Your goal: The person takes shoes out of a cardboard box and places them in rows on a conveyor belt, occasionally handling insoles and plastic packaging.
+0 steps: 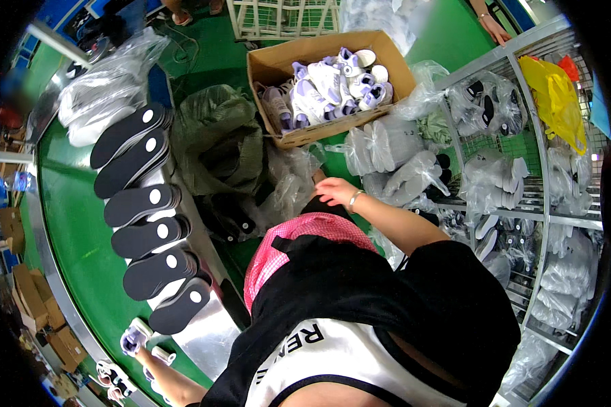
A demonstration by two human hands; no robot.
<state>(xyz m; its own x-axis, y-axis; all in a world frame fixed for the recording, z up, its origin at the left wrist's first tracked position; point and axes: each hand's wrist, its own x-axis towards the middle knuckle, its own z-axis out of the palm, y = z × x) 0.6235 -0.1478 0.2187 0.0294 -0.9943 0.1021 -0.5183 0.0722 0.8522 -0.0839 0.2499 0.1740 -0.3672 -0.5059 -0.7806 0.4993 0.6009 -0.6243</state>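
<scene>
At the lower left, my left hand [142, 353] is closed on a white and lavender sneaker [135, 334] above the green work surface. Part of another pale shoe [163, 354] shows beside that wrist. Close by, stacks of black insoles [176, 306] with white round stickers lie in a row along the metal ledge [207, 337]. My right hand [337, 192] hangs by my dark-clad leg, fingers loosely apart and nothing in them. A crumpled clear plastic bag [288, 193] is next to it.
An open cardboard box [332, 133] of white and lavender sneakers [326, 85] stands ahead. Beside it sits a dark green sack [220, 139]. A metal rack [546, 183] with bagged insoles and a yellow bag [557, 98] is at right. Another person's hand [495, 30] touches the rack.
</scene>
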